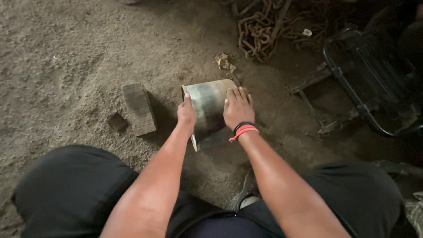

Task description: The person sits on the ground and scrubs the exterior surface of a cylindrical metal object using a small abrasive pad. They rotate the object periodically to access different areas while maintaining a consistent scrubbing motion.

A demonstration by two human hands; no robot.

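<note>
I note my knees in dark trousers (70, 189) nearest the camera, with a shoe (245, 194) between them on the dirt floor (66, 57). Beyond them, both hands rest on a curved metal sheet (207, 110) rolled into a short open cylinder, lying on its side on the floor. My left hand (186, 113) has its grip closed over the near left edge; my right hand (238, 108), with a red and black wristband (243, 129), lies flat, fingers together, pressing on top rather than clamped. I judge the step to be steadying the sheet; any next move calls for a firm hold against rolling. Left of it lie a wooden block (139, 109) and a small chip (117, 121). Farther off: a paper scrap (224, 61), rusty chain (257, 33), black metal frame (365, 83). No packages, labels or signs visible
</note>
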